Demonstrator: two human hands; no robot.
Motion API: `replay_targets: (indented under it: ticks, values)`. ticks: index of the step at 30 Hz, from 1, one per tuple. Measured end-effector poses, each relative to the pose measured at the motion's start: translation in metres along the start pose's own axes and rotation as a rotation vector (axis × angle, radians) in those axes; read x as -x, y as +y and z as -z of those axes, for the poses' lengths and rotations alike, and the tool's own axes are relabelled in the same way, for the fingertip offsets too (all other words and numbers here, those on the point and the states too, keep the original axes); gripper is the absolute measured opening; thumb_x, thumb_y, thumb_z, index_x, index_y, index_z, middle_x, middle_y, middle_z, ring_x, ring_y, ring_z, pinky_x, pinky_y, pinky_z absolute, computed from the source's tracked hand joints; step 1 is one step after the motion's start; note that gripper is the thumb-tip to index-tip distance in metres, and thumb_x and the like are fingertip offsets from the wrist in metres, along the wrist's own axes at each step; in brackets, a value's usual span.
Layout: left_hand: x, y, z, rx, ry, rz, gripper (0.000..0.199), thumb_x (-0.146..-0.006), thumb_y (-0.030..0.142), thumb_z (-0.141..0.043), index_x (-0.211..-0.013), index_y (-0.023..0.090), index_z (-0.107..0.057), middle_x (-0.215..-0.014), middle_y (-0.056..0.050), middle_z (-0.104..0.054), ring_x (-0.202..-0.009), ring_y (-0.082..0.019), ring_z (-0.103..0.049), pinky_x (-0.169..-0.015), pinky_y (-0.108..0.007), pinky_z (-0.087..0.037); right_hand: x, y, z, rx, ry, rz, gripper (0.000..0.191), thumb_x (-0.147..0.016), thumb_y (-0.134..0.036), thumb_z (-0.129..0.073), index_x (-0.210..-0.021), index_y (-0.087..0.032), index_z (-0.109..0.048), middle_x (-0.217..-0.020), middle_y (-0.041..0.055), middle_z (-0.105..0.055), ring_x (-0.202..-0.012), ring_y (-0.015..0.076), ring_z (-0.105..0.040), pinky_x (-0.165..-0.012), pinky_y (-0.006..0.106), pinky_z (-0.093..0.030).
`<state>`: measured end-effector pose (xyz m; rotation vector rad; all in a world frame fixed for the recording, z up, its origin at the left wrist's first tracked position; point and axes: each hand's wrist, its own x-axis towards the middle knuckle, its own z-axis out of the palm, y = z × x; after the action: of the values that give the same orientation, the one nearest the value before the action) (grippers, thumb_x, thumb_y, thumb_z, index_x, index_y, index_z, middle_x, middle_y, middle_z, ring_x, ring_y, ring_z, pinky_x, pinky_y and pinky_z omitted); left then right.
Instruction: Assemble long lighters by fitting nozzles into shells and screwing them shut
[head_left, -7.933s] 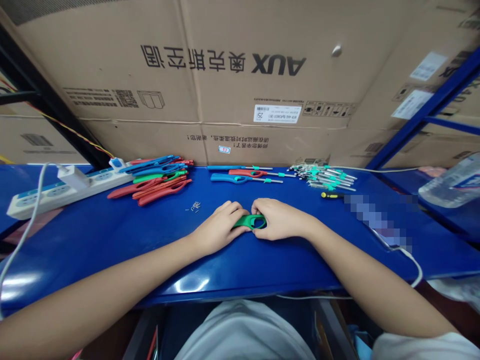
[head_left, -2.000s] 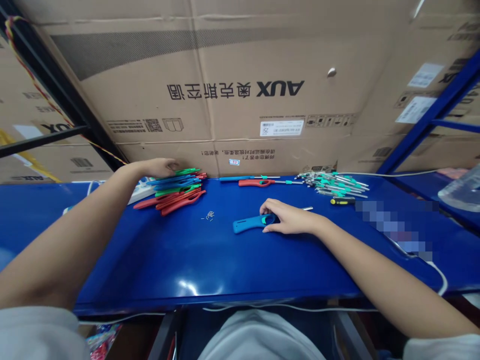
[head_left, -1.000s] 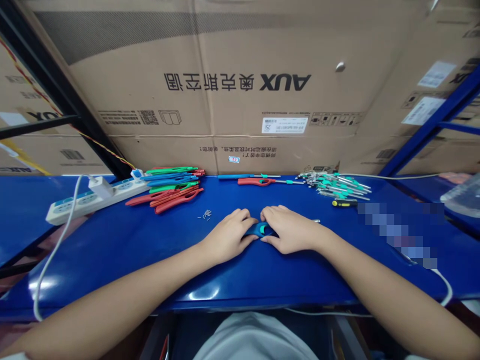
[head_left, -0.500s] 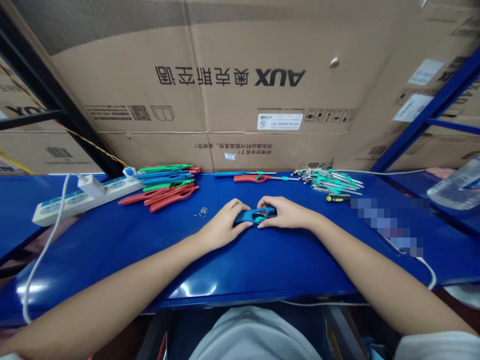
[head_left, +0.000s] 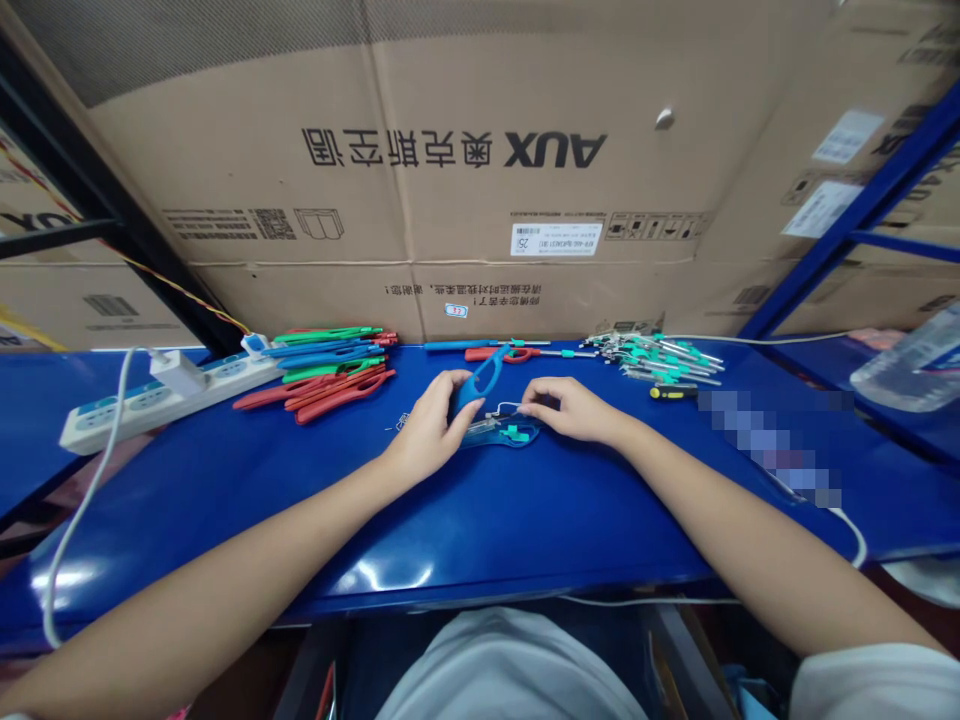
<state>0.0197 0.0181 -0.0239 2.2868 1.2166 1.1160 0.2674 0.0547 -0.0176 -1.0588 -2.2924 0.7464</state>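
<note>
My left hand grips a blue half-shell of a long-reach lighter, tilted up and apart from its other half. Below it lies the other blue half, with a teal trigger piece and clear and metal parts inside. My right hand pinches a thin white wire that curves up from those parts. Just behind the hands, a red lighter with a metal tube lies beside a long blue piece. Small screws are partly hidden behind my left hand.
Red, blue and green lighter shells are piled at the left beside a white power strip. Metal tubes with teal pieces are heaped at the right, near a yellow-black screwdriver. A cardboard wall stands behind.
The blue lighter body, closed between both hands before, is now parted. My left hand has lifted one half up; my right hand has moved slightly right and pinches the white wire.
</note>
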Motion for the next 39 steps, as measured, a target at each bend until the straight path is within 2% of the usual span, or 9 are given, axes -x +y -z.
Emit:
replay_targets:
  ticks: [6,12,17,21,23,26,32,36,39]
  values:
    - [-0.002,-0.004,0.004,-0.09,-0.155,-0.009,0.027,-0.083,0.039,-0.069,-0.099,0.019,-0.061,-0.098,-0.005,-0.061,-0.09,-0.021,-0.061,-0.085,-0.036,-0.051,0.002,-0.003,0.002,-0.004,0.062,0.068,0.022,-0.096,-0.038,-0.053,-0.088,-0.018,-0.06,-0.085,0.0029,-0.064,-0.074,0.0156,-0.055,-0.07,0.028,-0.043]
    - [-0.005,-0.01,0.001,-0.059,-0.259,-0.063,0.014,-0.089,0.029,-0.06,-0.084,0.017,-0.065,-0.09,-0.005,-0.062,-0.082,-0.018,-0.061,-0.076,-0.031,-0.05,0.003,-0.006,0.002,0.025,0.035,0.079,0.021,-0.095,-0.036,-0.053,-0.086,-0.019,-0.059,-0.078,0.0014,-0.061,-0.068,0.0141,-0.051,-0.066,0.027,-0.04]
    - [-0.016,-0.015,0.027,-0.212,-0.285,-0.064,0.006,-0.083,0.02,-0.063,-0.08,0.016,-0.065,-0.087,-0.005,-0.061,-0.08,-0.019,-0.06,-0.075,-0.03,-0.048,-0.001,0.004,0.011,-0.036,0.053,0.049,0.026,-0.091,-0.04,-0.057,-0.077,-0.019,-0.054,-0.066,-0.0022,-0.052,-0.057,0.0115,-0.042,-0.058,0.025,-0.035]
    - [-0.021,-0.024,0.045,-0.347,-0.197,0.045,0.012,-0.081,0.023,-0.063,-0.076,0.014,-0.068,-0.086,-0.008,-0.058,-0.076,-0.021,-0.058,-0.076,-0.035,-0.048,-0.002,0.011,0.022,-0.085,0.184,0.004,0.032,-0.09,-0.049,-0.057,-0.078,-0.021,-0.051,-0.07,-0.0011,-0.051,-0.059,0.0126,-0.042,-0.058,0.027,-0.036]
    - [-0.021,-0.021,0.042,-0.257,-0.13,0.097,0.018,-0.083,0.031,-0.065,-0.082,0.014,-0.072,-0.088,-0.009,-0.06,-0.078,-0.022,-0.059,-0.077,-0.035,-0.047,-0.002,0.007,0.021,-0.097,0.212,0.001,0.033,-0.093,-0.052,-0.052,-0.081,-0.022,-0.049,-0.073,-0.0006,-0.051,-0.061,0.0139,-0.043,-0.06,0.028,-0.037]
    - [-0.016,-0.004,0.025,0.144,-0.113,0.258,0.029,-0.083,0.043,-0.068,-0.094,0.017,-0.074,-0.086,-0.005,-0.065,-0.076,-0.018,-0.06,-0.074,-0.03,-0.047,0.001,-0.01,0.01,-0.08,0.167,0.047,0.03,-0.099,-0.051,-0.042,-0.088,-0.023,-0.046,-0.074,-0.0012,-0.049,-0.064,0.0146,-0.044,-0.062,0.028,-0.039]
    - [0.001,0.026,-0.009,0.745,-0.204,0.553,0.045,-0.077,0.057,-0.073,-0.085,0.014,-0.067,-0.057,0.005,-0.046,-0.048,-0.007,-0.034,-0.048,-0.021,-0.023,0.009,-0.044,-0.017,0.035,0.039,0.05,0.043,-0.084,-0.051,-0.07,-0.097,-0.023,-0.041,-0.083,-0.0016,-0.057,-0.069,0.0145,-0.052,-0.061,0.025,-0.037]
    - [0.002,0.024,-0.007,0.674,-0.226,0.486,0.043,-0.079,0.058,-0.071,-0.081,0.015,-0.068,-0.055,0.005,-0.048,-0.049,-0.008,-0.04,-0.051,-0.022,-0.031,0.01,-0.044,-0.014,0.046,-0.02,0.041,0.017,-0.098,-0.037,-0.051,-0.105,-0.022,-0.045,-0.081,0.0001,-0.063,-0.068,0.0151,-0.056,-0.063,0.025,-0.038]
    - [-0.002,0.016,-0.001,0.495,-0.187,0.355,0.037,-0.078,0.048,-0.074,-0.096,0.016,-0.073,-0.082,-0.003,-0.069,-0.073,-0.016,-0.062,-0.071,-0.028,-0.048,0.009,-0.039,-0.006,0.123,-0.046,0.021,0.016,-0.1,-0.028,-0.043,-0.114,-0.021,-0.048,-0.09,0.0043,-0.068,-0.073,0.0165,-0.059,-0.066,0.026,-0.038]
